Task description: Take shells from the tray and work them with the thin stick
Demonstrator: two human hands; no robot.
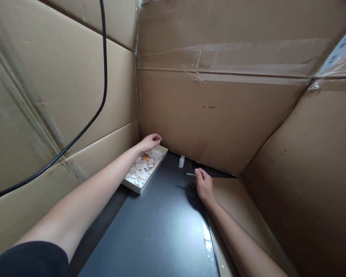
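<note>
My left hand [151,142] is over the far end of a shallow pale box [140,189], its fingers pinched on a small white piece [159,143] too small to name. White and patterned seashells [140,168] lie in the box, with an orange one [145,157] among them. My right hand [203,184] is closed on a thin, light-coloured stick-like tool [190,174] that points left above the dark table. Between the hands, a small translucent bottle [181,162] stands uncapped near the table's back edge.
Cardboard walls [213,111] enclose the dark table [150,227] at the back and both sides. A black cable [105,73] hangs along the left wall. Flat cardboard [233,196] lies to the right, under my right forearm. Light glares off the table's front right.
</note>
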